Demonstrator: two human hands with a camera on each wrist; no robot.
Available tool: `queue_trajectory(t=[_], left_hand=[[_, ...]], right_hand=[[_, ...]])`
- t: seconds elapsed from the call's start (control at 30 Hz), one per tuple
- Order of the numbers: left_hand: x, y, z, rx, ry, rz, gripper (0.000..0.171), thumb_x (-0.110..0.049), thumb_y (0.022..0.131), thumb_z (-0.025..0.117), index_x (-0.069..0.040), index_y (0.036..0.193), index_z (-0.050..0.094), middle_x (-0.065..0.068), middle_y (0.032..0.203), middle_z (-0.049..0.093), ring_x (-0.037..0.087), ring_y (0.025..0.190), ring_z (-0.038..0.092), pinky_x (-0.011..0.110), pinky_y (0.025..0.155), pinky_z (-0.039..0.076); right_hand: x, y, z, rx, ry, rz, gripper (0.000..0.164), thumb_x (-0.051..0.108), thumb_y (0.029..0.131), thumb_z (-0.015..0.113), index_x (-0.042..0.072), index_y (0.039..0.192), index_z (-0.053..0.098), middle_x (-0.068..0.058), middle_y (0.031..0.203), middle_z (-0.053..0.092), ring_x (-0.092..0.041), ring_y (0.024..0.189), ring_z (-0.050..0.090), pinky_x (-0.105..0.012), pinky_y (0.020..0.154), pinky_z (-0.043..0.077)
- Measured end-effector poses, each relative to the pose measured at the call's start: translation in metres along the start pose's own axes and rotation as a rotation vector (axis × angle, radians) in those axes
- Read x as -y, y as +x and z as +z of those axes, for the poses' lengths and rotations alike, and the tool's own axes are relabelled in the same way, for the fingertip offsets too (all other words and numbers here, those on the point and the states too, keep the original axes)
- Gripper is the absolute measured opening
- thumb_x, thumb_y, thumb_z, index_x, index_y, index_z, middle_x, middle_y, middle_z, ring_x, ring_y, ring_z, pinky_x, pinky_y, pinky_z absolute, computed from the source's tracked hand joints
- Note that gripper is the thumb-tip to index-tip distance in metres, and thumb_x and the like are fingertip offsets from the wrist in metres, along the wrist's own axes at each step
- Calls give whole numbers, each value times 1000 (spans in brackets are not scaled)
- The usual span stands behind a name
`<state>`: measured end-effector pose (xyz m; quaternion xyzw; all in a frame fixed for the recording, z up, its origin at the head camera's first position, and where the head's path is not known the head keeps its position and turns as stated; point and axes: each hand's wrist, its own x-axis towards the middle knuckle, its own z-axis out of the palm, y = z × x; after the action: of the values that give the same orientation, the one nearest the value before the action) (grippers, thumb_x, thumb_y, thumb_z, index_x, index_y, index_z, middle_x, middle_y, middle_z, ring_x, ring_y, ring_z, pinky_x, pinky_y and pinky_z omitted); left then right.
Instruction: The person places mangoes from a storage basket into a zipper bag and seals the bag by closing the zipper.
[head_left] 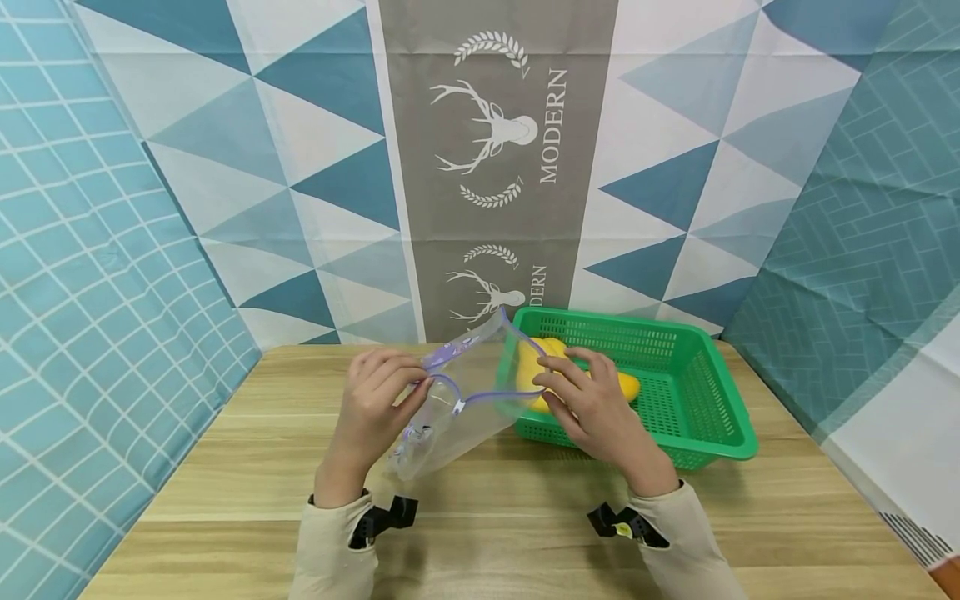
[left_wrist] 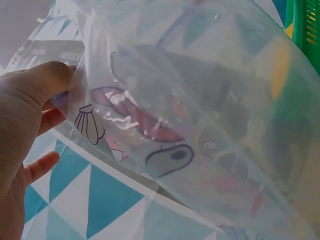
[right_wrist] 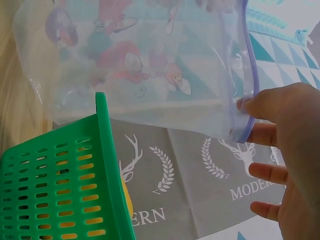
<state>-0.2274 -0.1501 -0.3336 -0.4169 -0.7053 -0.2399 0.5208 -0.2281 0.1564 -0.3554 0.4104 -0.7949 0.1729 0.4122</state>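
Observation:
Between both hands hangs a clear zip bag (head_left: 480, 367) with a purple zip edge, its mouth spread apart. My left hand (head_left: 384, 398) pinches the left side of the mouth between thumb and fingers. At the opposite side, my right hand (head_left: 592, 408) pinches the zip edge, thumb against forefinger, other fingers apart from it in the right wrist view. A white slider (head_left: 458, 407) sits on the near zip edge. Printed cartoon figures (left_wrist: 135, 115) show on the bag's film. Several yellow things (head_left: 628, 385) lie in a green basket (head_left: 705, 392), partly hidden by the bag and right hand.
The green basket stands at the right back of the wooden table (head_left: 247, 467), just behind the right hand. Patterned cloth walls (head_left: 322, 167) rise at the back and both sides. Black camera mounts (head_left: 382, 521) are strapped at the wrists.

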Motion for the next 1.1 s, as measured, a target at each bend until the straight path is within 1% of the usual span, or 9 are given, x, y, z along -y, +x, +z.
queue_trajectory(t=[0.2,0.4,0.6,0.67,0.73,0.8,0.9,1.0,1.1], left_hand=[[0,0,-1,7,2,0,24,12,70,81,-2,85,68,12,88,71,33,87,63,54,79,41],[2,-1,-5,5,11,-5,21,12,72,80,-1,84,68,13,87,71,34,86,63,54,79,41],[5,-2,-8,-9,9,-1,5,0,88,71,0,83,69,15,87,71,35,86,63,55,78,40],[6,-2,-9,-13,10,-1,5,0,88,71,0,84,69,15,86,71,35,86,63,54,77,39],[6,-2,-11,-14,11,-3,7,5,83,74,0,84,69,15,86,71,35,85,63,54,77,39],[7,-2,-12,-13,12,-4,16,10,76,77,0,84,69,15,86,71,35,85,63,54,77,39],[7,-3,-14,-12,17,-8,19,12,72,78,-1,84,69,14,86,71,35,85,63,55,77,39],[8,-3,-15,-15,15,-12,19,12,74,78,-1,84,69,14,87,71,35,86,63,55,77,39],[10,-3,-18,-13,14,-18,19,12,74,77,-1,85,68,13,87,71,36,86,62,55,77,39]], right_hand=[[0,1,-4,-39,44,18,37,34,108,38,9,111,66,-14,127,61,-41,115,49,-63,93,34],[-3,1,-9,-63,31,50,38,35,108,39,8,113,65,-15,128,60,-40,116,47,-62,92,33],[-5,0,-7,-79,13,68,40,37,108,40,6,114,65,-15,125,61,-41,114,48,-63,88,34],[-6,0,-5,-79,1,78,41,37,108,40,7,115,65,-15,125,61,-41,113,49,-64,86,35],[-7,-1,-3,-76,-14,85,41,38,107,41,7,116,65,-16,125,61,-42,112,49,-65,85,35],[-7,-2,-1,-65,-27,94,37,36,106,46,6,117,65,-17,126,61,-44,112,49,-65,84,36],[-8,-3,1,-43,-43,115,28,25,98,61,7,119,64,-17,127,60,-44,112,49,-66,85,36],[-9,-5,4,-23,-59,142,35,14,87,73,7,120,64,-18,126,60,-44,112,49,-67,87,36],[-9,-6,6,-7,-72,175,39,12,84,76,7,120,63,-19,124,60,-44,112,49,-67,87,35]])
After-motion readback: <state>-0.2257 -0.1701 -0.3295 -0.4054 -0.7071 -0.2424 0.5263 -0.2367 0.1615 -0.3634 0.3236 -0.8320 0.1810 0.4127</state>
